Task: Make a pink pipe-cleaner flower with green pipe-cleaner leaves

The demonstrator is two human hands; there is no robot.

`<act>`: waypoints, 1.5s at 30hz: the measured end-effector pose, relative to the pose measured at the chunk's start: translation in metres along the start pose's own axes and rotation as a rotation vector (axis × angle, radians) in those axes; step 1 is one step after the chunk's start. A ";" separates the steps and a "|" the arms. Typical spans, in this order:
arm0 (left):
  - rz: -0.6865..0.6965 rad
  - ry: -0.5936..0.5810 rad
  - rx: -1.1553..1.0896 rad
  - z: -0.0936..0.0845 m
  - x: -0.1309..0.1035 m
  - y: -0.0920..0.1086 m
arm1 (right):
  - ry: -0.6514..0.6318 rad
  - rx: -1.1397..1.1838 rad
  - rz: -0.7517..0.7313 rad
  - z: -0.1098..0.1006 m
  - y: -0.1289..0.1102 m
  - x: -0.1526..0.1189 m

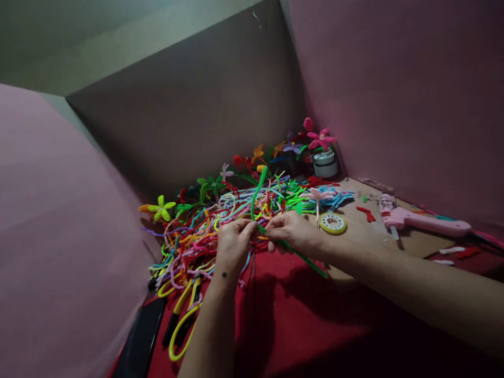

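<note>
My left hand [235,244] pinches a green pipe cleaner [258,197] between thumb and fingers. This piece bends upward from the fingertips to a curled top end. Close beside it, my right hand [289,231] grips the green piece too, fingers pressed together. A long green length [309,264] slants down to the right from under the right hand; whether it is the same piece I cannot tell. Just behind both hands lies a tangled pile of colourful pipe cleaners [192,244]. A pale pink pipe-cleaner flower [317,195] stands behind my right wrist.
A pink glue gun [429,221] and a yellow-rimmed tape roll [333,223] lie at right. Yellow-handled scissors [185,336] and a flat black object [140,336] are at left. Pipe-cleaner flowers, including a bright pink one [322,139], and a white container [325,165] stand along the back.
</note>
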State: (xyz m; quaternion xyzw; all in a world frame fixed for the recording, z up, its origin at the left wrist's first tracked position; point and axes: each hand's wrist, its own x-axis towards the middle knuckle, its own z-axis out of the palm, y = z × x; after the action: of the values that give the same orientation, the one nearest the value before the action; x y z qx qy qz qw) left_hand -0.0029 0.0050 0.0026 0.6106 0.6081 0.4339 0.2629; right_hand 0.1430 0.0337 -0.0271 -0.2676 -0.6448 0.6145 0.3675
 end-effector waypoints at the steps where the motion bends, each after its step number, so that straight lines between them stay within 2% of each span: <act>1: -0.008 -0.021 0.012 -0.001 0.001 0.000 | 0.008 -0.045 -0.012 0.000 0.000 0.000; 5: -0.050 -0.154 -0.012 -0.009 0.004 -0.003 | -0.017 -0.168 -0.033 0.000 0.002 -0.001; 7: -0.051 -0.177 -0.009 -0.011 0.003 -0.006 | 0.000 -0.268 -0.135 0.000 0.002 -0.002; 8: -0.045 -0.179 0.003 -0.011 0.002 -0.007 | 0.053 -0.341 -0.243 0.000 0.001 -0.003; 10: -0.013 -0.191 0.045 -0.010 -0.001 -0.008 | 0.193 -0.524 -0.558 -0.001 -0.003 -0.004; 12: 0.058 -0.224 0.090 -0.008 -0.005 -0.005 | 0.247 -0.746 -0.865 -0.003 -0.009 -0.004; 13: 0.092 -0.238 0.105 -0.007 -0.007 -0.003 | 0.230 -0.871 -0.954 -0.003 -0.011 -0.003; 15: 0.119 -0.253 0.107 -0.005 -0.010 0.000 | 0.215 -1.090 -0.997 -0.004 -0.014 -0.002; 18: 0.063 -0.241 0.055 -0.004 -0.014 0.003 | 0.226 -1.279 -0.873 -0.003 -0.016 -0.002; 21: 0.055 -0.185 0.026 -0.002 -0.016 0.000 | 0.257 -1.292 -0.648 0.002 -0.019 -0.007; 25: 0.131 -0.033 0.093 0.003 -0.016 -0.005 | 0.243 -0.958 -0.268 0.008 -0.028 -0.015; 28: 0.169 0.017 0.161 0.006 -0.018 -0.006 | 0.193 -0.653 -0.115 0.008 -0.028 -0.017; 31: 0.177 0.051 0.204 0.006 -0.019 -0.006 | 0.134 -0.417 -0.094 0.006 -0.025 -0.016; 35: 0.157 0.108 0.174 0.007 -0.018 -0.005 | 0.115 -0.287 -0.087 0.006 -0.024 -0.013; 41: 0.103 0.145 0.018 0.009 -0.019 -0.002 | 0.088 0.148 0.077 0.010 -0.016 -0.008; 45: 0.194 0.147 0.099 0.003 -0.020 0.003 | 0.127 0.231 0.033 0.010 -0.011 -0.009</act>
State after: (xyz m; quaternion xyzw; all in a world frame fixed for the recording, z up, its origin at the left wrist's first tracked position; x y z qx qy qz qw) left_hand 0.0037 -0.0142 -0.0012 0.6454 0.5844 0.4703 0.1438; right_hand 0.1414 0.0194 -0.0173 -0.2724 -0.5406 0.6726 0.4256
